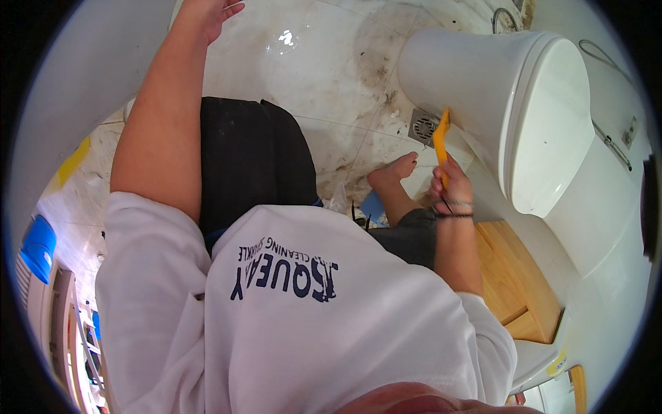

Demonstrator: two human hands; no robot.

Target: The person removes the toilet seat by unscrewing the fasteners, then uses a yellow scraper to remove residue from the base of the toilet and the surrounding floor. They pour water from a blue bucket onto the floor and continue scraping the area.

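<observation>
My right hand (452, 181) is closed around a yellow scraper-like tool (440, 139). Its tip lies against or just before the base of a white toilet (460, 77), whose lid (551, 124) is down. Beside the tool, a square metal floor drain (423, 126) is set in the dirty white floor tiles (320, 67). At the top edge, my left hand (217, 20) is partly cut off. A thin pale line shows by its fingers; whether it is held is unclear. My bare foot (395, 171) rests on the tiles near the drain.
A wooden cabinet or board (514, 279) stands by my right arm. Dark grime marks the floor around the toilet. A blue bucket (39, 248) and a yellow object (75, 160) are at the left. A flexible hose (504, 20) runs behind the toilet; a glossy wet-looking patch (285, 39) lies ahead.
</observation>
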